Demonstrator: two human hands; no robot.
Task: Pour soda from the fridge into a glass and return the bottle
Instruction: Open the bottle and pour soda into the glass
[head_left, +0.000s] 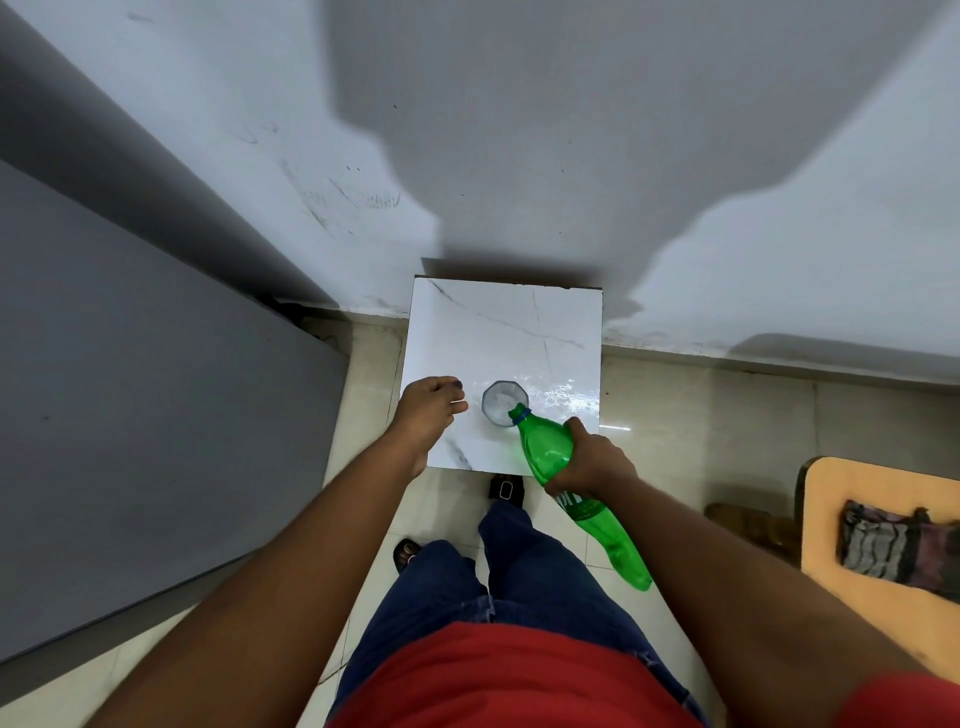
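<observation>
right hand (592, 462) tipping bottle (550, 452) over glass (503, 402), seemingly pouring

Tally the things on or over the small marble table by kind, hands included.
Hands: 2, left hand resting on the table, right hand gripping the bottle
Green bottles: 1, tilted, mouth at the glass rim
Glasses: 1
Total: 4

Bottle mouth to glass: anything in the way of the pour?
Nothing visible. The right hand tilts the green bottle so its open mouth sits right at the rim of the glass on the white table. The left hand rests on the table beside the glass, clear of the gap.
</observation>
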